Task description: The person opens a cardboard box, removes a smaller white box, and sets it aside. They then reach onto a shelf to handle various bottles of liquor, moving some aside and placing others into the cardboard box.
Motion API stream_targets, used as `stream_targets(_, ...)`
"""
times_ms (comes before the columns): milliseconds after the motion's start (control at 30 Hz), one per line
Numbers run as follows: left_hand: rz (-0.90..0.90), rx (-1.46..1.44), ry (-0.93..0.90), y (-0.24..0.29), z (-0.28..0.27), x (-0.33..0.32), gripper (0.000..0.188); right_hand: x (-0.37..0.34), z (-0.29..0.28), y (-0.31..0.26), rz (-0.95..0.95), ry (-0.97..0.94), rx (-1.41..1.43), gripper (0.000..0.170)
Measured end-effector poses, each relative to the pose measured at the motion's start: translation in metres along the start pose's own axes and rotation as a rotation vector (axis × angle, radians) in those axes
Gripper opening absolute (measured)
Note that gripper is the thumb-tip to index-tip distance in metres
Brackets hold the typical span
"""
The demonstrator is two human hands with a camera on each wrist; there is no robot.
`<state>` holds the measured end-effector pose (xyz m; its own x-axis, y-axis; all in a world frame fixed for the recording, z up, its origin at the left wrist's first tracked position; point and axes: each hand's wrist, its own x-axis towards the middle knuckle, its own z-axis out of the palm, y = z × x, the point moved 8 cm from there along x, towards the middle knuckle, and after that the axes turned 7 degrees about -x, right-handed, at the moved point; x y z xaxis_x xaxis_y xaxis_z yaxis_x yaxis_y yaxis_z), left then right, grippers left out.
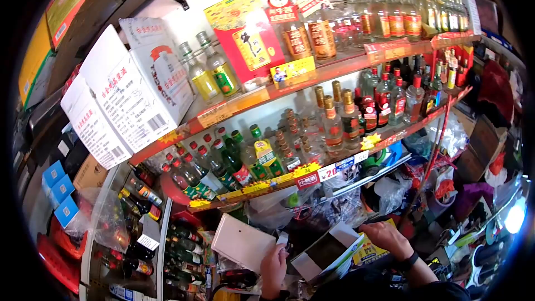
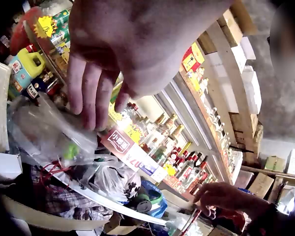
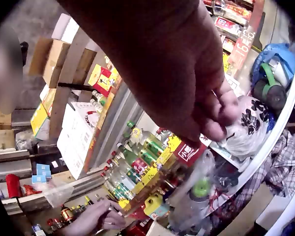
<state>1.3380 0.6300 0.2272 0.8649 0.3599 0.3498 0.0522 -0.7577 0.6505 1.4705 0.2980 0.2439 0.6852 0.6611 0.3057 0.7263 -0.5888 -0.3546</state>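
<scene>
Low in the head view, my left hand [image 1: 274, 270] is beside a pale flat box lid [image 1: 243, 242]. From the left wrist, the same hand [image 2: 123, 54] shows its fingers hanging loosely, with nothing visible in them. An open cardboard box [image 1: 325, 252] with raised white flaps sits between my hands, its inside dark. Over the box's right side is my right hand [image 1: 384, 239], near a yellow printed packet [image 1: 368, 252]. In the right wrist view, this hand [image 3: 187, 93] has loosely bent fingers and no object shows in them.
Shelves of glass bottles [image 1: 334, 128] rise in front, with yellow price tags along their edges. A large white carton [image 1: 125, 100] stands at the upper shelf's left end. Plastic bags [image 2: 54, 132] and checked cloth [image 2: 69, 196] lie underneath. More bottles [image 1: 184, 251] stand low at left.
</scene>
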Motion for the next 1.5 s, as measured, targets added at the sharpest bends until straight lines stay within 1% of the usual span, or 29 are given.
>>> stream_targets(33, -0.018, 0.026, -0.011, -0.006, 0.004, -0.001, 0.013, 0.001, -0.003, 0.0, 0.019, -0.018, -0.036, 0.014)
stream_targets(67, 0.103, 0.097, 0.048, -0.011, 0.009, -0.004, 0.022, 0.001, -0.005, 0.0, 0.039, -0.036, -0.07, 0.011)
stream_targets(100, 0.116, 0.097, 0.051, -0.006, 0.008, -0.003, 0.025, 0.001, -0.005, 0.0, 0.06, -0.054, -0.103, 0.009)
stream_targets(133, 0.128, 0.098, 0.05, -0.001, 0.003, -0.005, 0.029, 0.003, -0.01, -0.003, 0.07, 0.068, -0.124, 0.017)
stream_targets(167, 0.139, 0.098, 0.048, 0.002, 0.002, -0.007, 0.033, 0.004, -0.016, -0.011, -0.017, 0.13, -0.123, 0.02)
stream_targets(200, 0.173, 0.121, 0.125, -0.02, 0.01, -0.014, 0.043, 0.006, -0.026, -0.015, -0.107, 0.194, -0.129, 0.024)
stream_targets(233, 0.186, 0.14, 0.161, -0.039, 0.017, -0.019, 0.048, 0.003, -0.032, -0.018, -0.197, 0.254, -0.135, 0.028)
stream_targets(267, 0.143, 0.142, 0.096, -0.053, 0.023, -0.024, 0.043, 0.0, -0.024, -0.012, -0.187, 0.275, -0.188, 0.038)
stream_targets(300, 0.099, 0.145, 0.032, -0.055, 0.026, -0.023, 0.039, 0.0, -0.02, -0.004, -0.124, 0.296, -0.112, 0.04)
stream_targets(367, 0.141, 0.084, 0.114, -0.044, 0.026, -0.029, 0.051, -0.003, -0.01, 0.006, -0.058, 0.254, -0.115, 0.03)
stream_targets(400, 0.16, 0.055, 0.156, -0.034, 0.022, -0.029, 0.058, -0.004, -0.008, 0.008, -0.022, 0.212, -0.095, 0.023)
stream_targets(467, 0.014, -0.081, 0.0, -0.027, 0.028, -0.018, 0.036, -0.007, -0.004, 0.01, 0.048, 0.125, -0.05, 0.013)
stream_targets(500, -0.06, -0.148, -0.076, -0.023, 0.033, -0.012, 0.025, -0.008, -0.004, 0.011, 0.069, 0.116, -0.061, 0.014)
stream_targets(567, -0.079, -0.177, -0.025, -0.01, 0.03, -0.006, 0.013, -0.011, -0.004, 0.015, 0.108, 0.092, -0.082, 0.034)
stream_targets(600, -0.091, -0.191, -0.001, -0.007, 0.03, -0.008, 0.012, -0.013, -0.005, 0.015, 0.131, -0.011, -0.126, 0.057)
stream_targets(700, 0.105, 0.035, -0.089, 0.005, 0.031, -0.004, 0.023, -0.016, -0.016, 0.009, 0.155, 0.0, -0.217, 0.065)
stream_targets(733, 0.06, -0.025, -0.11, 0.007, 0.03, -0.004, 0.032, -0.017, -0.011, 0.013, 0.187, -0.075, -0.23, 0.068)
stream_targets(833, 0.187, 0.122, -0.027, 0.038, 0.017, 0.001, 0.029, -0.02, -0.015, 0.012, 0.161, -0.009, -0.25, 0.06)
stream_targets(933, 0.08, 0.003, -0.146, 0.014, 0.034, -0.001, 0.022, -0.023, -0.007, 0.014, 0.127, 0.0, -0.247, 0.055)
stream_targets(1000, -0.018, 0.064, -0.306, -0.001, 0.05, -0.008, 0.018, -0.023, -0.006, 0.013, 0.14, -0.025, -0.218, 0.049)
stream_targets(1033, -0.068, 0.096, -0.387, -0.008, 0.058, -0.011, 0.016, -0.021, -0.006, 0.012, 0.132, -0.03, -0.221, 0.05)
stream_targets(1133, -0.119, 0.075, -0.65, -0.026, 0.076, -0.028, 0.017, -0.023, -0.005, 0.011, 0.125, -0.038, -0.195, 0.051)
stream_targets(1167, -0.131, 0.06, -0.623, -0.036, 0.081, -0.031, 0.018, -0.023, -0.01, 0.008, 0.124, -0.015, -0.189, 0.048)
stream_targets(1233, -0.077, 0.076, -0.571, -0.017, 0.073, -0.027, 0.02, -0.023, -0.013, 0.009, 0.13, 0.009, -0.183, 0.046)
stream_targets(1367, -0.095, 0.062, -0.547, -0.008, 0.07, -0.022, 0.019, -0.029, -0.006, 0.019, 0.118, 0.008, -0.23, 0.044)
stream_targets(1433, -0.054, 0.047, -0.503, -0.001, 0.066, -0.02, 0.018, -0.032, -0.01, 0.016, 0.114, 0.024, -0.255, 0.043)
stream_targets(1500, -0.078, 0.064, -0.512, 0.002, 0.064, -0.019, 0.018, -0.033, -0.008, 0.017, 0.116, -0.002, -0.27, 0.043)
